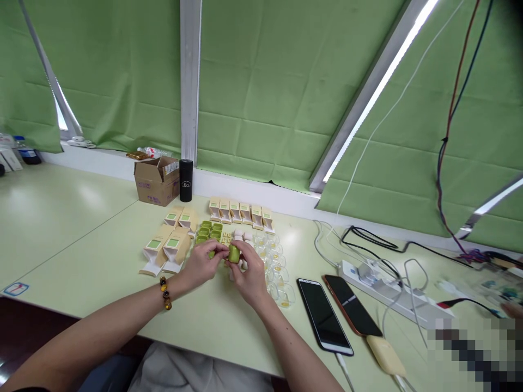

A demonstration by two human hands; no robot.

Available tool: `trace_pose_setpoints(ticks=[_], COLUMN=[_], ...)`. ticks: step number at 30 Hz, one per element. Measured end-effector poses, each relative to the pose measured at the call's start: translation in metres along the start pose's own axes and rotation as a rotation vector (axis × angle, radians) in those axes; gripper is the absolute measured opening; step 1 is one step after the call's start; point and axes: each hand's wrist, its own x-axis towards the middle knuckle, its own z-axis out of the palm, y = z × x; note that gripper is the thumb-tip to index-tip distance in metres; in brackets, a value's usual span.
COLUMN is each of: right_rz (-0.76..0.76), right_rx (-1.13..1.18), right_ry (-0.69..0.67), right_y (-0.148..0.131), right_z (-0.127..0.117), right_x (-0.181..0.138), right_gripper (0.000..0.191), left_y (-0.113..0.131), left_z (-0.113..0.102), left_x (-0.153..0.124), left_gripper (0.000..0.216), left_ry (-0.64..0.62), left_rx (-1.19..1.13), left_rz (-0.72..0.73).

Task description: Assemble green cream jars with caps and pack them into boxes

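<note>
My left hand (203, 263) and my right hand (249, 272) meet over the table, both with fingers closed round a small green cylindrical cap or jar (233, 253). Just beyond them lie several green caps (209, 230), a few white pieces (242, 235) and a column of clear plastic cups (278, 269). Tan cartons with green labels (168, 247) lie open to the left. A row of upright tan cartons (240, 211) stands behind. A beaded bracelet (165, 293) is on my left wrist.
A brown cardboard box (157, 181) and a black cylinder (186, 180) stand at the back. Two phones (338, 311), a power strip (384, 288) with cables and a yellow charger (385, 355) lie to the right. Green blinds cover the windows.
</note>
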Motion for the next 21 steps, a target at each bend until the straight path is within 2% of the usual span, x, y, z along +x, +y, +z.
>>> trace_pose_setpoints(ticks=[3, 8, 11, 14, 18, 21], right_rz=[0.033, 0.105, 0.172, 0.121, 0.019, -0.009], right_rx=[0.072, 0.184, 0.183, 0.077, 0.006, -0.007], right_ry=[-0.014, -0.024, 0.066, 0.109, 0.06, 0.019], right_y=[-0.006, -0.007, -0.005, -0.005, -0.006, -0.005], right_z=[-0.003, -0.003, -0.002, -0.003, -0.006, -0.007], right_x=[0.002, 0.002, 0.002, 0.003, 0.005, 0.005], right_gripper=[0.053, 0.06, 0.049, 0.04, 0.047, 0.056], left_y=[-0.003, -0.005, -0.004, -0.006, -0.009, -0.008], left_z=[0.003, 0.002, -0.003, -0.006, -0.008, -0.009], left_x=[0.001, 0.004, 0.004, 0.005, 0.007, 0.008], left_gripper=[0.011, 0.031, 0.035, 0.028, 0.036, 0.04], left_ry=[0.018, -0.026, -0.004, 0.044, 0.033, -0.029], left_rx=[-0.15, -0.286, -0.236, -0.168, -0.105, -0.067], left_rz=[-0.095, -0.151, -0.104, -0.019, 0.043, 0.075])
